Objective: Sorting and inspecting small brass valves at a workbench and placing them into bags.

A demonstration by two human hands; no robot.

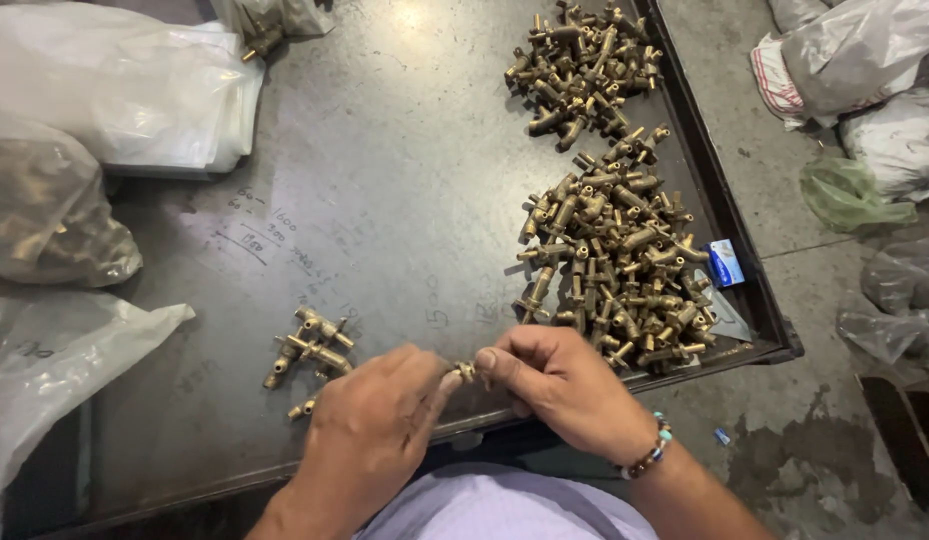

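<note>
My left hand [369, 430] and my right hand [559, 385] meet near the front edge of a dark metal table [384, 180]. Together they pinch one small brass fitting [465, 372] between thumbs and fingertips; most of it is hidden by my fingers. Just left of my left hand lies a small cluster of brass fittings [309, 350]. To the right, beside my right hand, spreads a large pile of brass fittings [614, 270]. Another pile of brass fittings [582, 65] sits at the far right of the table.
Clear plastic bags [124, 85] lie at the back left, a filled bag [44, 215] and an empty one [54, 355] along the left edge. A small blue box [725, 263] rests on the table's right rim. More bags [864, 60] lie on the concrete floor at right.
</note>
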